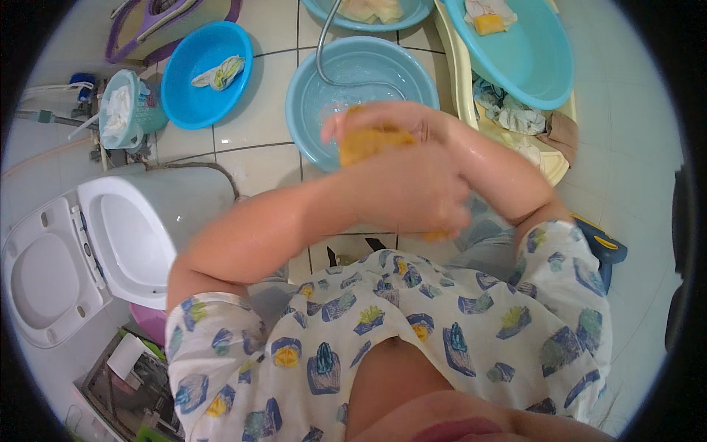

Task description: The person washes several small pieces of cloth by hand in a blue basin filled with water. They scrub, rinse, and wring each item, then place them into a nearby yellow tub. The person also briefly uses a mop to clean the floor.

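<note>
A wet-looking yellow cloth [375, 145] is bunched between my hands above a light blue plastic basin [298, 110]. My left hand [414, 188] crosses in front, its fingers curled towards my right forearm. A small yellow end shows below those fingers. Farther out, my right hand [386, 119] is wrapped around the upper part of the cloth. Both hands are blurred, and my left hand and wrist hide part of the cloth. A metal shower hose [320, 55] runs down into the basin, which seems to hold water.
A bright blue basin [185, 108] with a patterned cloth [221, 74] stands at the left, near a small basket [146, 113]. Below it is a toilet [132, 237] with its lid raised. At the right, a turquoise basin [530, 61] rests on a cream tub [455, 66] holding clothes [519, 119].
</note>
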`<action>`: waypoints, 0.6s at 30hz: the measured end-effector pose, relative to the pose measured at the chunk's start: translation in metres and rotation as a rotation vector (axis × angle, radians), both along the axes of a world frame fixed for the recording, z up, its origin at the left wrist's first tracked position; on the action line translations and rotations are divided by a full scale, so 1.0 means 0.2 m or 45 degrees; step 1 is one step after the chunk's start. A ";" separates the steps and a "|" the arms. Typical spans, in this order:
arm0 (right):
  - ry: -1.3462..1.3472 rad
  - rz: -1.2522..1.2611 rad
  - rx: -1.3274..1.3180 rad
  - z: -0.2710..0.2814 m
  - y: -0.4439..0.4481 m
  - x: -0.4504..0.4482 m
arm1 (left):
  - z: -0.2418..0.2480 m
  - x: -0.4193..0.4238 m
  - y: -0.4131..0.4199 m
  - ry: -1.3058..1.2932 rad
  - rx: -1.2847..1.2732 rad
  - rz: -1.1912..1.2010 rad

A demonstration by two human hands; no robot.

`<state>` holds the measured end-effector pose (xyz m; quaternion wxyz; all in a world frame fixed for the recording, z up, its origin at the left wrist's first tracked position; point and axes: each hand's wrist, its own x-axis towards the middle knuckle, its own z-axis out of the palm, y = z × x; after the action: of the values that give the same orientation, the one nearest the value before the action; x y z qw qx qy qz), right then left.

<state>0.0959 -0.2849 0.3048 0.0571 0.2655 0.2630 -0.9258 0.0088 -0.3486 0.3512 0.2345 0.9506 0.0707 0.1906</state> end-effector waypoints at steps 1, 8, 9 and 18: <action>-0.014 0.255 0.076 -0.05 0.02 -0.03 | -0.05 0.03 -0.02 0.087 0.013 -0.083; -0.317 1.130 1.947 -0.43 0.17 -0.29 | -0.37 0.07 0.25 0.888 -0.608 0.362; -0.365 1.107 2.179 -0.54 0.21 -0.29 | -0.57 0.09 0.32 0.770 -0.623 0.541; -0.268 0.261 0.838 -0.92 0.25 -0.42 | -0.96 -0.13 0.09 0.363 -0.040 0.575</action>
<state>0.0112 -0.2343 0.1216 0.0879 0.3357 0.5649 -0.7486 -0.0167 -0.3305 0.1594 0.1884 0.9242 0.3165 0.1011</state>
